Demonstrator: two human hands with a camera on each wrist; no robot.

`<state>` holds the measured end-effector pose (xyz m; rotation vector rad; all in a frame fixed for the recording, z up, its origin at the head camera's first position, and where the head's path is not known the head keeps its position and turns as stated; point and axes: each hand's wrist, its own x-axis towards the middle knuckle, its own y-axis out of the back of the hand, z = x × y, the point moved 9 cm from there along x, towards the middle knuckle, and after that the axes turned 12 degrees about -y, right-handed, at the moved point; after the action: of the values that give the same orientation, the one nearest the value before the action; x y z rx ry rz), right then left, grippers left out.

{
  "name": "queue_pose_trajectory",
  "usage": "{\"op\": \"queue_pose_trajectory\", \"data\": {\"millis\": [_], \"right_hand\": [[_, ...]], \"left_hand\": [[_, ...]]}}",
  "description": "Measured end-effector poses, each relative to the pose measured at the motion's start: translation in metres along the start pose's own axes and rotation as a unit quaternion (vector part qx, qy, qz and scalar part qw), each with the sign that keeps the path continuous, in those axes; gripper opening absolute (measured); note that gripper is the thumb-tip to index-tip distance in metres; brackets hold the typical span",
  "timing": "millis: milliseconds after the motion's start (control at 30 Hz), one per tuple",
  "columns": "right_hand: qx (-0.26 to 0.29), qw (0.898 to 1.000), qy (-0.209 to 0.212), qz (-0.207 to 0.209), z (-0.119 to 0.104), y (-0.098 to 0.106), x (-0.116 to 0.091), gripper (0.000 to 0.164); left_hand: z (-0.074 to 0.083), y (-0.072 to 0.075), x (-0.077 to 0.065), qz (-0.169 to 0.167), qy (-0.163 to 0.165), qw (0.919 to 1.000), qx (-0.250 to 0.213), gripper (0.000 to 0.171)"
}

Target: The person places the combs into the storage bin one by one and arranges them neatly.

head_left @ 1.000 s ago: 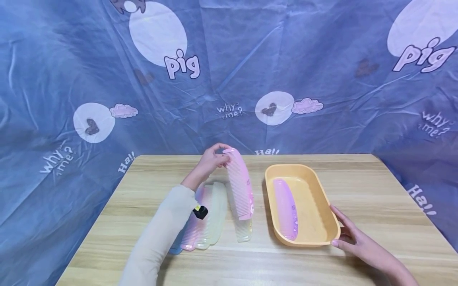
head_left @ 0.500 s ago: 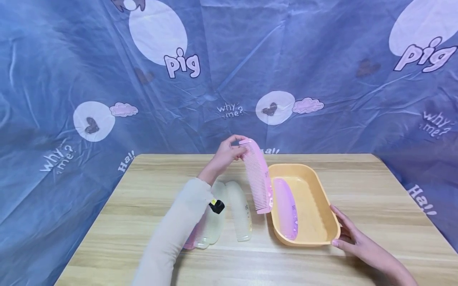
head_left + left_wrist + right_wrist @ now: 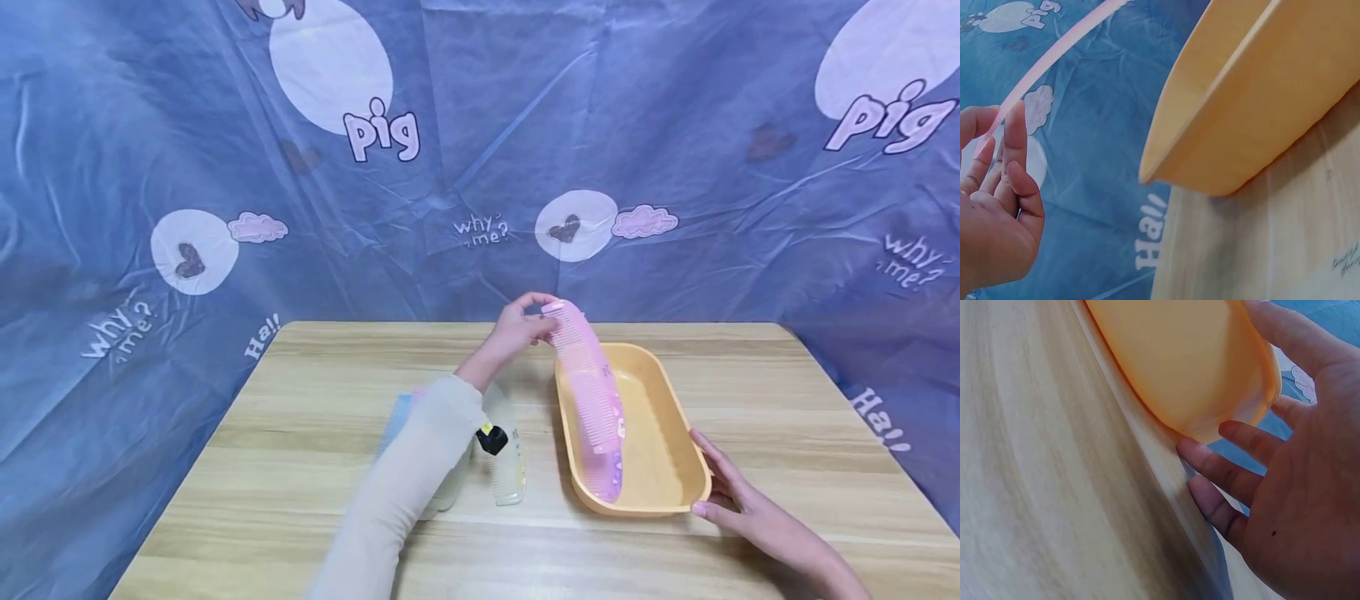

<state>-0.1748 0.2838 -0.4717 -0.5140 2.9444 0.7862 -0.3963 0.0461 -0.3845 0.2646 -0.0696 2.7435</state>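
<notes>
My left hand (image 3: 525, 323) pinches the upper end of a pink comb (image 3: 592, 383) between thumb and fingers. The comb hangs tilted over the left side of a yellow plastic tray (image 3: 667, 417), teeth facing left. In the left wrist view the comb (image 3: 1047, 59) shows edge-on, rising from the fingertips. Under it, a purple comb (image 3: 606, 483) lies along the tray's left wall, partly covered by the pink one. My right hand (image 3: 738, 496) rests against the tray's near right corner, and in the right wrist view its fingers (image 3: 1229, 469) spread, fairly straight, at the tray's wall.
Left of the tray a whitish clear comb (image 3: 510, 475) lies on the wooden table (image 3: 300, 433). A blue comb (image 3: 396, 421) and a pale green comb (image 3: 450, 487) lie further left, largely hidden by the left sleeve (image 3: 420, 450). A blue printed cloth (image 3: 480, 150) hangs behind the table.
My left hand has carried the pink comb rightward, from above the combs on the table to over the tray. My right hand and the tray have stayed in place.
</notes>
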Motion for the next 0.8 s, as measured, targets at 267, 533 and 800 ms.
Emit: {"op": "queue_pose_trajectory", "data": {"millis": [267,533,800], "right_hand": [[-0.010,1.000,0.009,0.006,-0.004,0.003,-0.002,0.085],[-0.007,1.000,0.001,0.005,-0.003,0.001,-0.001,0.084],[-0.001,1.000,-0.002,0.003,-0.002,-0.001,-0.001,0.084]], "left_hand": [[-0.015,-0.024,-0.001,-0.008,-0.001,0.9999,-0.009,0.036],[-0.033,-0.042,-0.007,-0.033,0.017,0.9990,0.023,0.035],[-0.036,-0.061,-0.007,-0.083,0.013,0.9963,0.017,0.037]]}}
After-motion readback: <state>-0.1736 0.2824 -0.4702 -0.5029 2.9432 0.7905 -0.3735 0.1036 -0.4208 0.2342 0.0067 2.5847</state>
